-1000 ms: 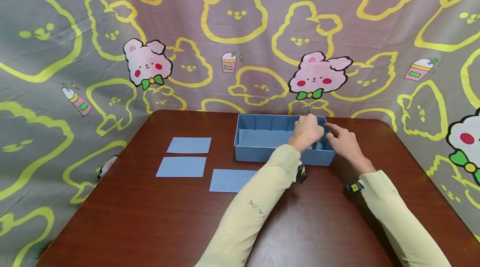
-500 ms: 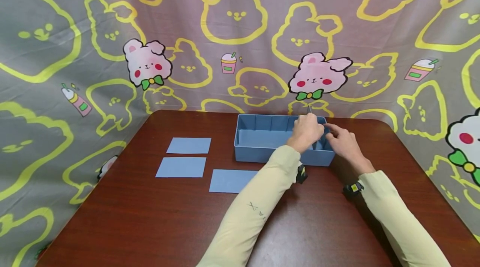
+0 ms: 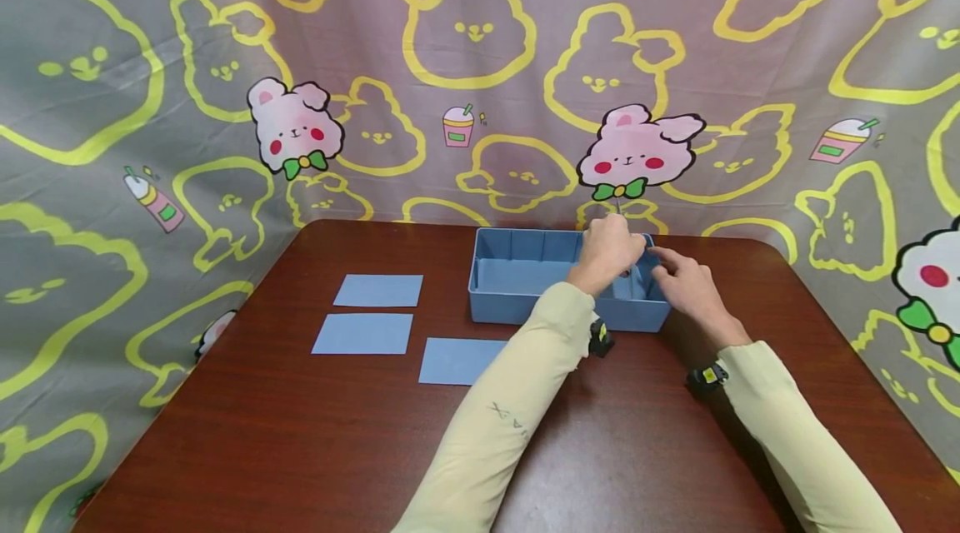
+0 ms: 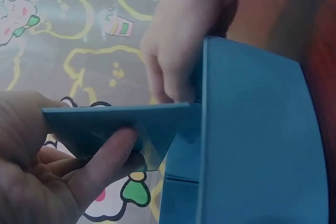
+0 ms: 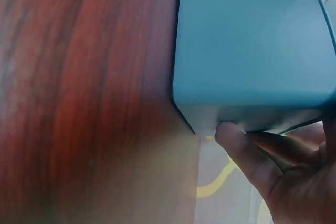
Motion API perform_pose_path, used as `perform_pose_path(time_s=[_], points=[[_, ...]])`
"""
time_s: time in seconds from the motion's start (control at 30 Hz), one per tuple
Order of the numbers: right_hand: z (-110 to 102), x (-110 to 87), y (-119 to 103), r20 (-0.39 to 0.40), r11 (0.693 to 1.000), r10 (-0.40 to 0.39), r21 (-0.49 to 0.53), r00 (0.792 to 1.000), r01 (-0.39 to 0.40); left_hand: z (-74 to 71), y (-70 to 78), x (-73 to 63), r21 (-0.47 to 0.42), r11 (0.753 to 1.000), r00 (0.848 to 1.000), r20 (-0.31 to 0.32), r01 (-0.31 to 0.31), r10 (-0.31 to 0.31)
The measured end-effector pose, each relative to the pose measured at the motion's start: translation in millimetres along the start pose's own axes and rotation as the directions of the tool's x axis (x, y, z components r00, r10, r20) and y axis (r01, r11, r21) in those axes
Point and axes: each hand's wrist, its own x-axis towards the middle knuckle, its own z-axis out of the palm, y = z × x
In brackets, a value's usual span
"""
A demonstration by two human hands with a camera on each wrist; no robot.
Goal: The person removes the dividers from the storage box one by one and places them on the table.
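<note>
A long blue plastic box [image 3: 510,308] stands near the table's far edge, with ribs along its inner walls. Over its right part my left hand [image 3: 611,250] pinches a thin blue divider panel [image 4: 73,129] between thumb and fingers. Seen from the left wrist, the panel's end lies right at the box rim. In the head view only the panel's narrow top edge shows above the hand. My right hand [image 3: 688,287] grips the box's right end, its thumb [image 5: 236,142] against the outside of the end wall in the right wrist view.
Three flat blue panels lie to the left on the brown wooden table [image 3: 262,433]: a far one [image 3: 378,290], one in front of it [image 3: 362,333], and a third [image 3: 453,361] partly under the left sleeve. A patterned curtain [image 3: 480,175] hangs behind the table.
My left hand has lifted slightly, moving a little left, and the divider panel has risen with it. My right hand stays at the box's end. The flat panels have not moved.
</note>
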Motion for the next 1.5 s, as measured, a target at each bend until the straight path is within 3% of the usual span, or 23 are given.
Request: perform_pose_path(time_s=[0.27, 0.43, 0.57, 0.67, 0.93, 1.13, 1.5], points=[[0, 0.8, -1, -0.003, 1.0, 0.001, -0.012, 1.0, -0.001, -11.3, -7.2, 3.3, -0.126, 0.992, 0.999, 0.032, 0.012, -0.008], [0, 1.4, -1, -0.003, 1.0, -0.005, -0.017, 1.0, 0.005, -16.7, -12.3, 5.6, -0.262, 0.963, 0.996, 0.088, 0.055, -0.033], [-1, 1.0, -1, -0.015, 1.0, -0.007, -0.015, 1.0, 0.007, -21.5, -14.1, 7.1, -0.301, 0.951, 0.995, 0.094, 0.072, -0.046], [-1, 0.3, -1, -0.021, 1.0, -0.008, -0.016, 1.0, 0.008, -23.5, -15.5, 8.0, -0.283, 0.956, 0.994, 0.098, 0.079, -0.053], [0, -0.1, -1, -0.01, 1.0, 0.012, -0.013, 1.0, -0.012, -23.3, -19.5, 7.1, -0.328, 0.939, 0.994, 0.077, 0.101, -0.08], [0, 1.1, -2, -0.013, 1.0, -0.007, -0.015, 1.0, 0.006, -29.2, -23.4, 9.9, -0.294, 0.949, 0.992, 0.095, 0.112, -0.088], [-2, -0.2, -1, 0.015, 1.0, -0.008, 0.001, 1.0, 0.008, -42.6, -29.8, 7.2, -0.248, 0.968, 0.997, 0.075, 0.036, -0.018]])
